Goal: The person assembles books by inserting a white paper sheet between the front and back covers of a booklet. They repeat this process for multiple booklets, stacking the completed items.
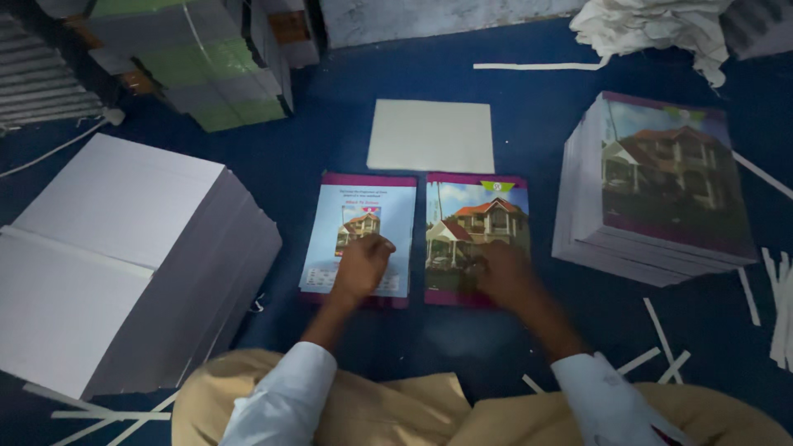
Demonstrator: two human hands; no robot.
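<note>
Head view: left hand [361, 268] and right hand [505, 275] press flat on an opened cover [417, 235]; thin, light, flexible, probably glossy-slick; best lifted by its edges.

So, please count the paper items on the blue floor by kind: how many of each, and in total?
Open printed cover under both hands: 1
Stack of printed covers: 1
Plain white sheet: 1
Big white paper stacks: 1
Green-and-white stack: 1
Crumpled white paper heap: 1
Total: 6, leaving out the loose strips.
</note>
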